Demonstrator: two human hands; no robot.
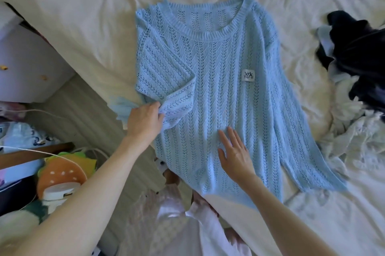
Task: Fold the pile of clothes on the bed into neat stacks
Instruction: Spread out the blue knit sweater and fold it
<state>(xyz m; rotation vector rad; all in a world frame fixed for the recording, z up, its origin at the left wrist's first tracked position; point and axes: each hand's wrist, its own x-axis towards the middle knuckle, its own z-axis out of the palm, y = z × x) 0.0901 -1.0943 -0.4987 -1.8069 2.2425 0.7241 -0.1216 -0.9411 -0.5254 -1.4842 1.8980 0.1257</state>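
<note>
**Sleeve fold under way on the blue sweater**

Head view: the light-blue knit sweater [212, 93] lies face-up and flat on the cream bed [83, 16]. The left hand [143, 119] pinches the cuff of the sleeve already laid across the body; the right hand [234, 149] presses flat, fingers straight, on the lower front. The unfolded pile [354, 72] waits near the right edge. Next, likely, the other sleeve must come inward.
</note>
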